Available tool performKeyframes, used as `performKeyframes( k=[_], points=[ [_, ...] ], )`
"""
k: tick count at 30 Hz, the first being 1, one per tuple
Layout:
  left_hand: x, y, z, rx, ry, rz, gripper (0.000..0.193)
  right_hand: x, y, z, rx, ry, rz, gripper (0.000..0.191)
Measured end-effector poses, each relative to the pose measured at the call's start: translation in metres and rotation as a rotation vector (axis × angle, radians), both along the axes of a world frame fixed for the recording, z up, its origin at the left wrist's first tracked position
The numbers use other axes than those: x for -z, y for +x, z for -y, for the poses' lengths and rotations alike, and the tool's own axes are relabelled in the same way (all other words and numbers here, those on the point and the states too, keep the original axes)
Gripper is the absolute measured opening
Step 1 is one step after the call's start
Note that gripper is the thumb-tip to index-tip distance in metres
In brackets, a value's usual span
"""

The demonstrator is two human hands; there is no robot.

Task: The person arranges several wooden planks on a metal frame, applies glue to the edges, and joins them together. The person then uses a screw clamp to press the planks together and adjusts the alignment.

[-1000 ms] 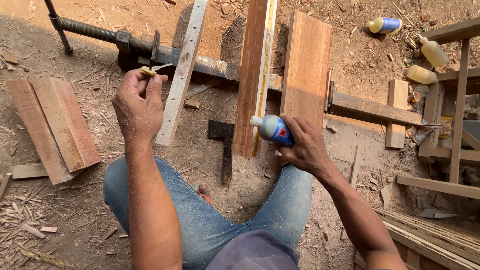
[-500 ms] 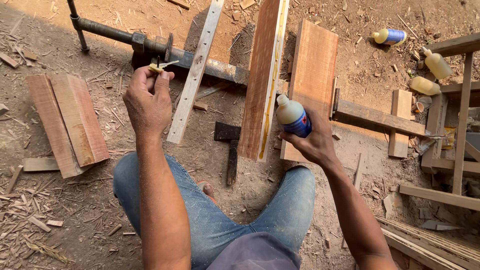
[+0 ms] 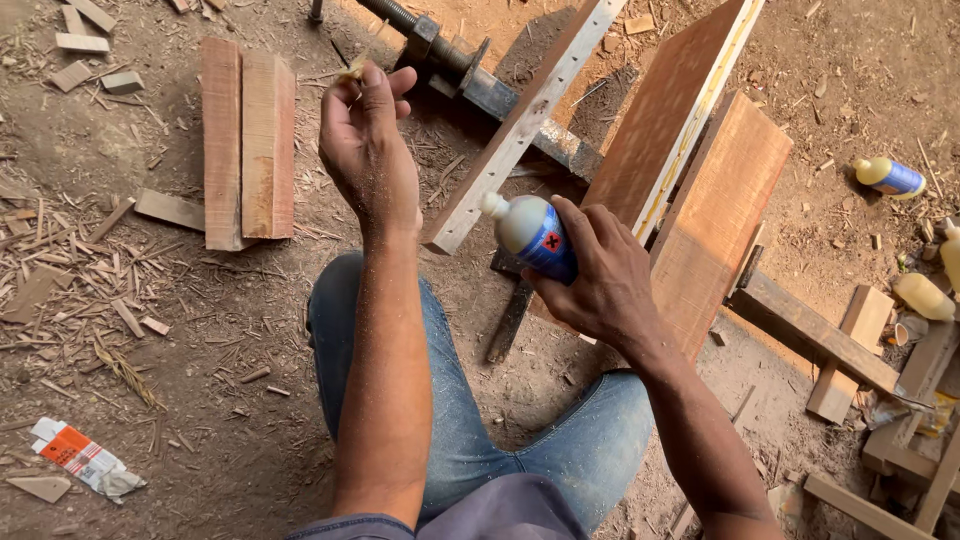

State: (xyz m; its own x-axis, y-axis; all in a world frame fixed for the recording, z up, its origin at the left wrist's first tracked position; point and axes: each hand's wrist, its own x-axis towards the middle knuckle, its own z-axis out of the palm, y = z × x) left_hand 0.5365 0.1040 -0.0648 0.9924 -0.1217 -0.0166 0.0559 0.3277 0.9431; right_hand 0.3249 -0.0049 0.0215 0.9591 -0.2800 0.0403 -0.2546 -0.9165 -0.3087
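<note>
My right hand (image 3: 600, 275) grips a white glue bottle (image 3: 530, 232) with a blue label, its nozzle pointing left and up. My left hand (image 3: 370, 140) is raised above the dirt floor and pinches a small pale sliver of wood (image 3: 352, 68) between thumb and fingers. Just beyond both hands lie a pale wooden strip (image 3: 520, 130), a reddish board stood on edge with a glue line along its top (image 3: 670, 115), and a wider reddish board (image 3: 720, 215). My knees in blue jeans (image 3: 460, 420) are below.
A long metal bar clamp (image 3: 480, 85) runs under the boards. Two reddish planks (image 3: 247, 140) lie at the left among wood chips. More glue bottles (image 3: 890, 177) lie at the right near wooden frame parts (image 3: 830, 345). A hammer (image 3: 510, 315) lies by my knee. A crumpled packet (image 3: 75, 455) lies lower left.
The view has swung so the boards now run diagonally. My right hand has brought the glue bottle left, nearer my left hand, which still holds the sliver.
</note>
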Motion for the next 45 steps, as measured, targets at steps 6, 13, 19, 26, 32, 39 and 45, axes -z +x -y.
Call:
performKeyframes(
  k=[6, 13, 19, 26, 32, 39, 45],
  points=[
    [-0.002, 0.005, -0.014, 0.035, -0.123, -0.164, 0.032, -0.002, 0.024, -0.015, -0.111, -0.008, -0.058, 0.077],
    [-0.003, 0.008, -0.016, 0.035, -0.222, -0.23, 0.031, -0.005, 0.035, -0.003, -0.106, -0.037, -0.045, 0.077],
    [-0.004, 0.009, -0.019, 0.028, -0.232, -0.251, 0.029, -0.006, 0.046, 0.028, -0.009, -0.102, -0.079, 0.074],
    [-0.008, 0.004, -0.018, 0.088, -0.257, -0.274, 0.027, 0.003, 0.066, 0.083, 0.091, -0.174, -0.09, 0.075],
    [-0.01, 0.003, -0.02, 0.123, -0.254, -0.284, 0.026, 0.01, 0.081, 0.141, 0.147, -0.203, -0.088, 0.076],
    [-0.014, 0.001, -0.015, 0.15, -0.255, -0.318, 0.026, 0.026, 0.098, 0.204, 0.176, -0.274, -0.092, 0.076],
    [-0.028, -0.018, -0.005, 0.188, -0.217, -0.32, 0.024, 0.041, 0.11, 0.253, 0.222, -0.302, -0.071, 0.076]
  ],
)
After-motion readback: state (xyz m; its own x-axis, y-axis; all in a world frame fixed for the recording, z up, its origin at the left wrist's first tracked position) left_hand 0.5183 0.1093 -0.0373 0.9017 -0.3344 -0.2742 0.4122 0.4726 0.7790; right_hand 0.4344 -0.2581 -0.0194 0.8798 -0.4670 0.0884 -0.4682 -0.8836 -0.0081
